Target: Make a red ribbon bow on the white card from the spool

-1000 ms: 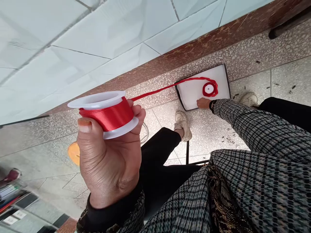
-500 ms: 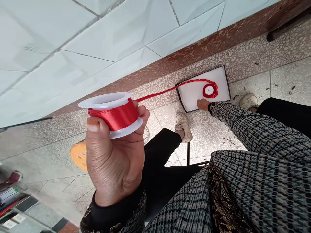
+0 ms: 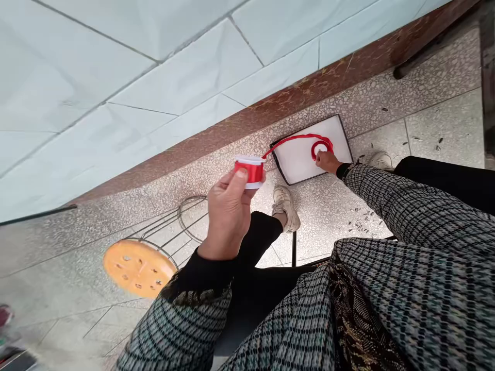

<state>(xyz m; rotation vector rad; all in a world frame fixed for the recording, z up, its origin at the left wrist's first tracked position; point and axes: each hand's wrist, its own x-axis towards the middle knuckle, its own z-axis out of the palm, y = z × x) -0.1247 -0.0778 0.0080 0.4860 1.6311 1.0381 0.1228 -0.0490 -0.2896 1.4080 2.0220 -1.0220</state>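
My left hand [image 3: 232, 211] is closed around a white spool of red satin ribbon [image 3: 249, 171], thumb on the front of the winding. From this spool the red ribbon [image 3: 294, 138] runs in a curve to a flat white board with a black edge [image 3: 296, 165]. On the board the ribbon ends in a red coil [image 3: 314, 147] around a small white disc [image 3: 320, 148]. My right hand [image 3: 329, 162] reaches over the coil's lower edge, its fingers pinched at the white disc. The fingertips are partly hidden.
A wire-framed stool with an orange seat [image 3: 139, 268] lies to the left. My shoe [image 3: 285, 206] is just below the board. A pale tiled surface [image 3: 185, 77] fills the upper left. Small dark bits [image 3: 361, 221] are scattered on the speckled floor.
My left hand, with the ribbon spool, has moved away from the camera and to the right, closer to the board. My right hand has gone from the board's lower edge to the coil's centre.
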